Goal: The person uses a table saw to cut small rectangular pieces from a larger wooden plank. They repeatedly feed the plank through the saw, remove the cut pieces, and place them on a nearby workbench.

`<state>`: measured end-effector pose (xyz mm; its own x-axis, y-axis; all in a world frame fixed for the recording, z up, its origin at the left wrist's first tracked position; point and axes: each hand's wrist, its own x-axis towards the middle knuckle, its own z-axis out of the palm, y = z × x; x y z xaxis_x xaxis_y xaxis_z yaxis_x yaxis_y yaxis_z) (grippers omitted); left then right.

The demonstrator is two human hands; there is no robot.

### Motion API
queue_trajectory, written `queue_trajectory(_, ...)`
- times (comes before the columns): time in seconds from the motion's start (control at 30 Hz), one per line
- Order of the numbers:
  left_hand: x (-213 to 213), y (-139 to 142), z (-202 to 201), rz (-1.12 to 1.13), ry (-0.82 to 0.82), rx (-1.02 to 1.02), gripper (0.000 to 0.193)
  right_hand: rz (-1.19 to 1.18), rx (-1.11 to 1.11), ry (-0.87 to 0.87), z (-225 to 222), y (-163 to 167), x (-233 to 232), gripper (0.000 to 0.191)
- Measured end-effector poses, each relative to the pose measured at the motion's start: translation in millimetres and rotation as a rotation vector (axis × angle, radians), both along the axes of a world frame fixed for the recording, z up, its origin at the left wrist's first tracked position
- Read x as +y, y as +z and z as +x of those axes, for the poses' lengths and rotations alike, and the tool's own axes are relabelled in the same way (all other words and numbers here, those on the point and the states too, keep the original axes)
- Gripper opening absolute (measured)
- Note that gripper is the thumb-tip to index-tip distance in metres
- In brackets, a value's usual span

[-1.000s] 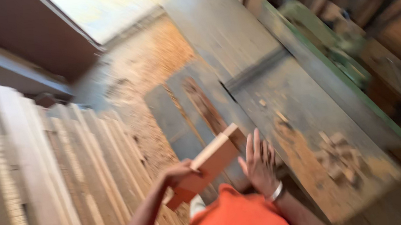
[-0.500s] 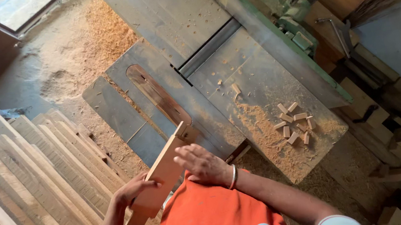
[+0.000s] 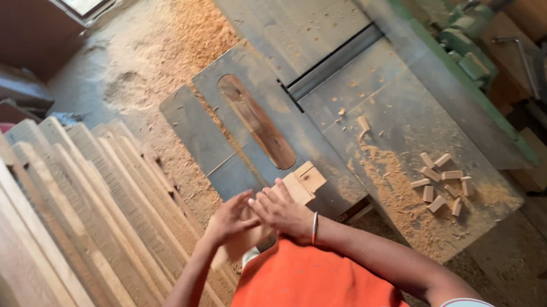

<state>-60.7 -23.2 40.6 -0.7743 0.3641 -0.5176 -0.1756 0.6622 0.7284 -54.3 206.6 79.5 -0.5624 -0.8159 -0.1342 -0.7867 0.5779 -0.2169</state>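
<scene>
To the left of your hands lie long pale wooden slats. Your left hand and right hand both grip a light rectangular wooden block, resting on the grey metal saw table. Small cut wooden offcuts lie well to the right of your right hand.

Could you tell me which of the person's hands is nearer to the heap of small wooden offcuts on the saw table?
Right. The right hand rests on the wooden block, left of the offcuts; the left hand grips the block's near end, farther away.
</scene>
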Motion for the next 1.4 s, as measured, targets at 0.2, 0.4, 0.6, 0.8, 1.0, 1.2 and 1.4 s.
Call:
queue_trajectory(0.2, 48.5, -9.1, 34.2, -0.568, -0.038, 0.588, 0.109, -0.047, 0.202, -0.031, -28.4, -54.9, -18.2, 0.049)
queue_trajectory(0.4, 47.3, -39.2, 19.0, -0.661, 0.068, 0.587, 0.106, -0.137, 0.315, -0.202, -32.1, -84.0, -32.6, 0.054)
queue_trajectory(0.6, 35.5, -33.4, -1.8, -0.734, 0.022, 0.444, 0.128, -0.087, 0.336, -0.245, -44.0, -83.7, -45.5, 0.055)
queue_trajectory(0.8, 35.4, -26.6, -17.8, -0.734, 0.037, 0.387, 0.126, -0.134, 0.313, -0.224, -63.6, -78.3, -47.5, 0.058)
queue_trajectory(1.0, 31.6, -27.4, -25.6, -0.74, 0.042, 0.399, 0.124, -0.13, 0.275, -0.218, -73.1, -74.7, -50.5, 0.06)
queue_trajectory(1.2, 24.8, -24.2, -30.5, -0.718, 0.031, 0.432, 0.123, -0.143, 0.268, -0.237, -75.8, -75.8, -55.5, 0.056)
queue_trajectory(1.4, 25.6, -22.2, -34.5, -0.742, 0.022, 0.416, 0.128, -0.148, 0.304, -0.227, -78.6, -78.9, -55.9, 0.053)
